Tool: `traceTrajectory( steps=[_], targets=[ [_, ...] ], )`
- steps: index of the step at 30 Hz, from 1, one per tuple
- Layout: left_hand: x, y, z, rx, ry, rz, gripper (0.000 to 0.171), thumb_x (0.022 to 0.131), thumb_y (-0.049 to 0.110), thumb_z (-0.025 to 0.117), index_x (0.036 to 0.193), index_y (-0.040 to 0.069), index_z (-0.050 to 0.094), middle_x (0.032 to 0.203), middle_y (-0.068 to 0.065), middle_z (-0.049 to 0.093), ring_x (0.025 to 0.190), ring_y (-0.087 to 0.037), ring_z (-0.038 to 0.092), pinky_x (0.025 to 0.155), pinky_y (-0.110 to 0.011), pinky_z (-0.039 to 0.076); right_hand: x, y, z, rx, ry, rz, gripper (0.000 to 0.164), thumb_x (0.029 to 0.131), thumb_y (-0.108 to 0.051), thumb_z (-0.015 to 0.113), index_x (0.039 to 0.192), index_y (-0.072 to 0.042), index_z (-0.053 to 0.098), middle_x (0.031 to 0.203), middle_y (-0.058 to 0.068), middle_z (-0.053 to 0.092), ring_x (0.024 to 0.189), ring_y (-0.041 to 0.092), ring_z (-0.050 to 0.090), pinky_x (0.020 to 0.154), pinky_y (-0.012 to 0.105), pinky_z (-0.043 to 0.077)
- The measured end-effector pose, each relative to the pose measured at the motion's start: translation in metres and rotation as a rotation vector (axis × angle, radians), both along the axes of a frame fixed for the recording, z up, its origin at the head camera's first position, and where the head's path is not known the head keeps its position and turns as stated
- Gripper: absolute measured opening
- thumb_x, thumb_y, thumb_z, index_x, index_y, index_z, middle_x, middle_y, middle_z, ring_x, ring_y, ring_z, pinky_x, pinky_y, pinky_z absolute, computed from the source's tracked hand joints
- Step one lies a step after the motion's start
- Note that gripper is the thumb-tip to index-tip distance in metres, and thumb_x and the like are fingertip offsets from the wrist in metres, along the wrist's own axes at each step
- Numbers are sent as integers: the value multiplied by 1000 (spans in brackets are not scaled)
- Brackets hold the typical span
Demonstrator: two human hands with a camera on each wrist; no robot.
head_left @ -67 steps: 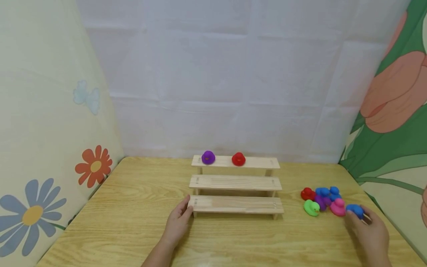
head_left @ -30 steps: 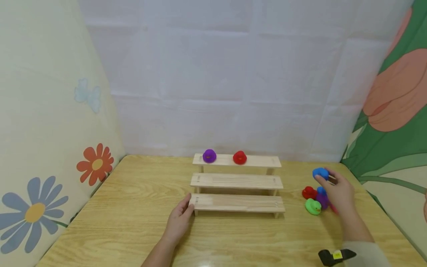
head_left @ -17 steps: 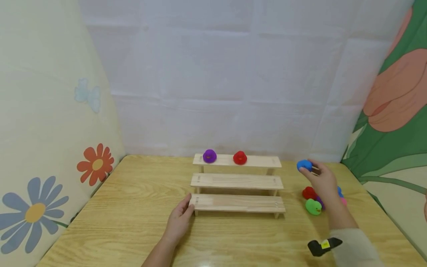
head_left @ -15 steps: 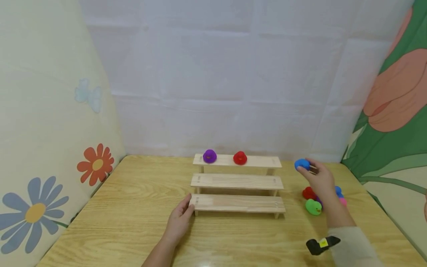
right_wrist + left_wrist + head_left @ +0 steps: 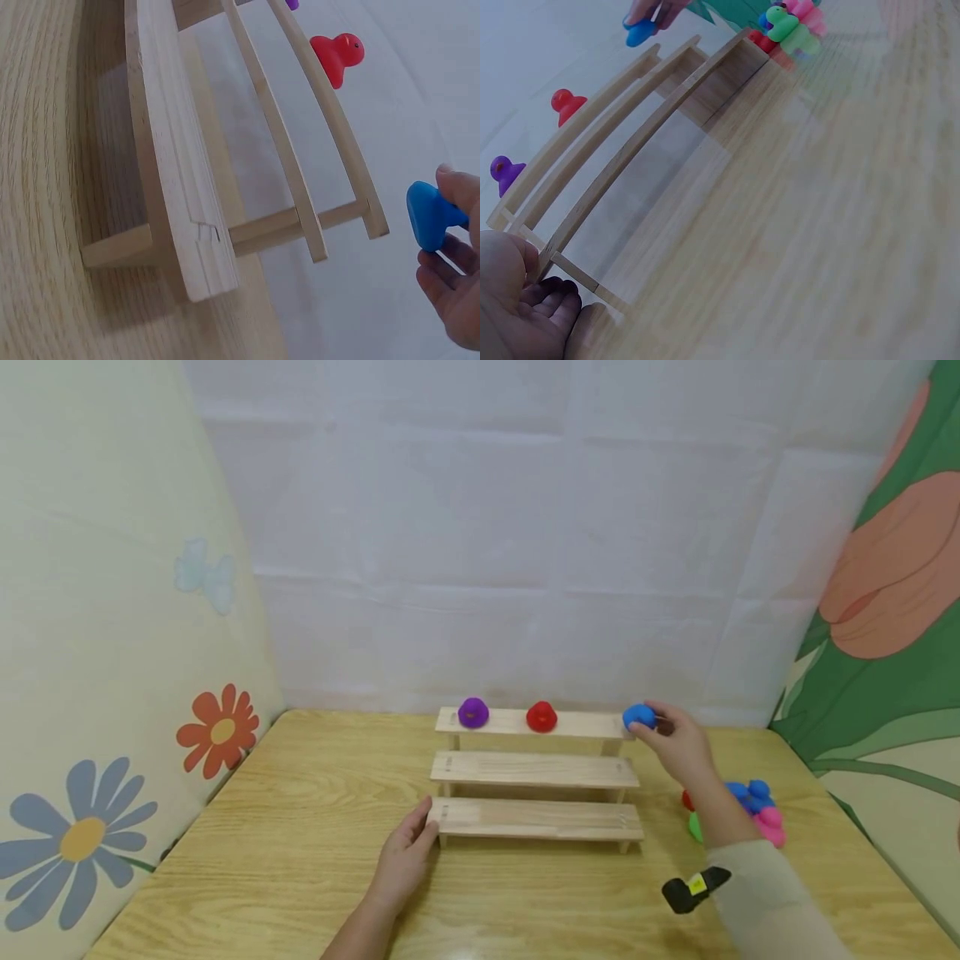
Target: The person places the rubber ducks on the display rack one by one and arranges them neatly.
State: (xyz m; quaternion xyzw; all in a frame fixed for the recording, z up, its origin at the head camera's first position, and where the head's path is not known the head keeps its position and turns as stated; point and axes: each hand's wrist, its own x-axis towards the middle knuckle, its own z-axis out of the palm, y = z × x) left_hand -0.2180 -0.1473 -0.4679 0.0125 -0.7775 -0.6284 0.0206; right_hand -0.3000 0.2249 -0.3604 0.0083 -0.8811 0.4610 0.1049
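Observation:
A three-tier wooden display stand (image 5: 534, 768) stands on the table. My left hand (image 5: 405, 856) grips the left end of its lowest tier, thumb in front; in the left wrist view the fingers curl beside the stand's leg. My right hand (image 5: 681, 747) pinches a blue rubber duck (image 5: 638, 717) between thumb and fingers at the right end of the top tier. In the right wrist view that blue duck (image 5: 429, 217) is apart from the shelf end, off to its side. A purple duck (image 5: 473, 713) and a red duck (image 5: 542, 717) sit on the top tier.
Right of the stand, several more ducks (image 5: 768, 825) in blue, pink, green and red cluster on the wood-grain table (image 5: 322, 793), partly hidden by the right forearm. A white cloth (image 5: 480, 568) hangs behind, with flower-printed panels (image 5: 82, 635) at the sides.
My right hand took the blue duck from the right-hand cluster, lifted it and carried it left to the top tier's right end. My left hand stayed at the stand.

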Motion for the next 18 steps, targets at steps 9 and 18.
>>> traceTrajectory(
  steps=[9, 18],
  targets=[
    [-1, -1, -1, 2, -16, -3, 52, 104, 14, 45, 150, -5, 29, 158, -23, 28, 147, -37, 26, 121, -51, 26, -13, -14, 2, 22, 30, 84, 56, 96, -22, 64, 143, 3, 46, 139, 30, 52, 122, 42, 55, 101, 48, 53],
    [-2, 0, -1, -5, -22, 9, 52, 104, 13, 45, 150, -5, 30, 158, -22, 29, 147, -37, 26, 121, -51, 26, -22, -25, 2, 46, -7, 131, 56, 96, -22, 64, 143, 1, 46, 139, 27, 53, 122, 41, 56, 99, 47, 54]
  ],
)
